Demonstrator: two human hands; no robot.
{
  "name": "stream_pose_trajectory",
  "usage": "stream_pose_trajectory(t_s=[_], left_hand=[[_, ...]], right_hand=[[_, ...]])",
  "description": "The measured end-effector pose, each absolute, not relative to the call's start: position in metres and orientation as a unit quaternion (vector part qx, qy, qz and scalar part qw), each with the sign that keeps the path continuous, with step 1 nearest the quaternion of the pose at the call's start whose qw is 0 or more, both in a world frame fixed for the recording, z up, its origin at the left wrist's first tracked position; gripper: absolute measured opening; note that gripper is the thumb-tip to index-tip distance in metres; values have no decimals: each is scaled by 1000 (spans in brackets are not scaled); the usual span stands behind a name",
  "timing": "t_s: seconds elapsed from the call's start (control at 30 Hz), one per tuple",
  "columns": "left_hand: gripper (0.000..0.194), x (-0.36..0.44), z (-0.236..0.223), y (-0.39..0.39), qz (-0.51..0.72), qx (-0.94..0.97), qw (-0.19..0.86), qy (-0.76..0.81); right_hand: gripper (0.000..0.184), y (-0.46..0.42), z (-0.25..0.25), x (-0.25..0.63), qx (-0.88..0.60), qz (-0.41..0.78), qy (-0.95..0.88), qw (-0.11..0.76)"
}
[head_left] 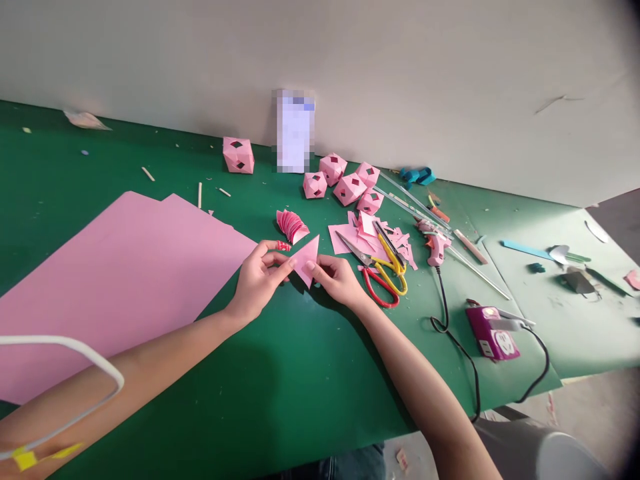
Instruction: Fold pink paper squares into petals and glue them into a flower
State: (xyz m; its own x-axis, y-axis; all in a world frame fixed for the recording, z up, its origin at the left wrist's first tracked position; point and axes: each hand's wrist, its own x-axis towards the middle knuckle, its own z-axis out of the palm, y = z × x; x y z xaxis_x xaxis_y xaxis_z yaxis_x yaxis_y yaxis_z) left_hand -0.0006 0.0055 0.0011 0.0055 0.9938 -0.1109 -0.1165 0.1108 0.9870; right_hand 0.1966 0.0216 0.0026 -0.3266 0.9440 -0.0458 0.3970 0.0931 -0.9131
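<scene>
Both hands hold one small folded piece of pink paper [305,261], pointed at its top and bottom, above the green table. My left hand [259,280] pinches its left edge; a red patterned band wraps one finger. On the other edge, my right hand [336,277] presses with the thumb, its fingers curled behind. Just beyond my hands lies a fanned stack of folded pink paper pieces [291,227]. Large pink paper sheets [135,273] lie to the left, partly under my left forearm. Near my right hand are red-handled scissors [381,288] and yellow-handled scissors [395,267].
Several pink paper polyhedra [350,189] stand at the back, with another [239,155] left of the blurred phone [295,131]. Pink scraps [400,243] lie under the scissors. Rightward are a glue gun [437,247], its cord, clear glue sticks [480,273] and a purple power socket [493,333].
</scene>
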Motion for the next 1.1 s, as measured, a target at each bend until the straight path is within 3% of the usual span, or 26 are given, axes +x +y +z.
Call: stream_pose_trajectory(t_s=[0.33, 1.1], left_hand=[[45, 1, 4, 5, 504, 425, 562, 499], [50, 0, -2, 6, 532, 409, 554, 493]], right_hand=[[69, 20, 3, 194, -502, 445, -668, 323], [62, 22, 3, 201, -481, 500, -676, 249]])
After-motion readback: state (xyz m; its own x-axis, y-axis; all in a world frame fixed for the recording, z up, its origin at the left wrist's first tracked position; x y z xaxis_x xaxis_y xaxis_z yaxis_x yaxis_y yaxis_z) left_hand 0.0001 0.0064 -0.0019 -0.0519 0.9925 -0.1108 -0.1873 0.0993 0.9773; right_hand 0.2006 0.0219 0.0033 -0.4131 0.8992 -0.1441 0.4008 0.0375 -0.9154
